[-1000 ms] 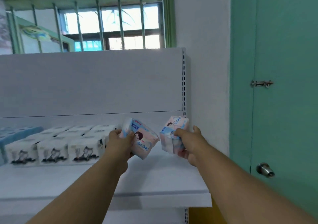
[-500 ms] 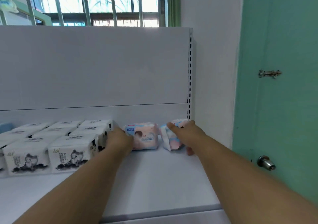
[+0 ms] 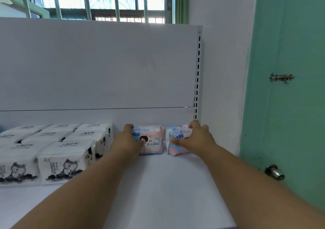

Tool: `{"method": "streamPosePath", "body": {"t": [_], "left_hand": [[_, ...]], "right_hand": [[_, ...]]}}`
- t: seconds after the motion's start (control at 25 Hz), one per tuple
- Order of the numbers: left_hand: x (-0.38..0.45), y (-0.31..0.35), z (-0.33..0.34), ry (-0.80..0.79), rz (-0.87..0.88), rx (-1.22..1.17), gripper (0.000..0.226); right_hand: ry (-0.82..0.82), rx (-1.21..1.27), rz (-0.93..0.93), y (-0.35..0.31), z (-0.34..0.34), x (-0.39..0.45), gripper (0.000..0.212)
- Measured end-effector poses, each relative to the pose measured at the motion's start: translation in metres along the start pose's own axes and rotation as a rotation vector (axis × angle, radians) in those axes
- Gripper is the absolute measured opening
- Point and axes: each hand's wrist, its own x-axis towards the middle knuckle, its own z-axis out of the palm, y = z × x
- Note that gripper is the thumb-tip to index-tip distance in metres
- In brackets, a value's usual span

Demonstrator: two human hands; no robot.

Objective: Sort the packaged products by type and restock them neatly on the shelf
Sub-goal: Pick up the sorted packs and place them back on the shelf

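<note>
Two pink-and-blue soft packs stand side by side at the back right of the white shelf (image 3: 175, 190), close to its back panel. My left hand (image 3: 127, 142) grips the left pack (image 3: 151, 140), which faces front with "240" printed on it. My right hand (image 3: 197, 139) grips the right pack (image 3: 175, 139), fingers over its top and thumb on its front face. Both packs rest on the shelf board.
Rows of white tissue packs with a black cat print (image 3: 65, 161) fill the shelf to the left, touching distance from my left hand. The slotted shelf upright (image 3: 197, 80) stands at the right. A green door (image 3: 290, 87) with a knob (image 3: 274, 172) is further right.
Both hands carried the two packs from mid-air in front of the shelf down and back onto the shelf board. The packs now stand against the rear, upright and side by side.
</note>
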Motion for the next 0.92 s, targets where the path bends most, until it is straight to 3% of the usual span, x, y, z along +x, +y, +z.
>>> {"method": "streamPosePath", "body": {"t": [0.16, 0.28, 0.4, 0.64, 0.84, 0.92], "left_hand": [[0.017, -0.003, 0.008, 0.015, 0.018, 0.057, 0.06], [0.028, -0.002, 0.011, 0.027, 0.032, 0.091, 0.058], [0.039, -0.003, 0.013, 0.02, 0.014, 0.104, 0.058], [0.041, 0.0, 0.013, -0.01, 0.015, 0.12, 0.062], [-0.013, 0.022, 0.005, 0.181, 0.112, 0.33, 0.064], [-0.043, 0.037, 0.001, 0.189, 0.156, 0.307, 0.061]], "right_hand": [[0.063, -0.143, 0.075, -0.015, 0.014, 0.014, 0.103], [-0.021, -0.024, 0.002, -0.018, 0.02, 0.02, 0.083], [-0.004, 0.025, -0.063, -0.012, 0.023, 0.025, 0.062], [0.012, -0.072, -0.045, -0.016, 0.021, 0.027, 0.064], [0.046, -0.208, -0.133, -0.024, -0.002, -0.011, 0.063], [0.037, -0.2, -0.211, -0.027, -0.014, -0.033, 0.063]]}}
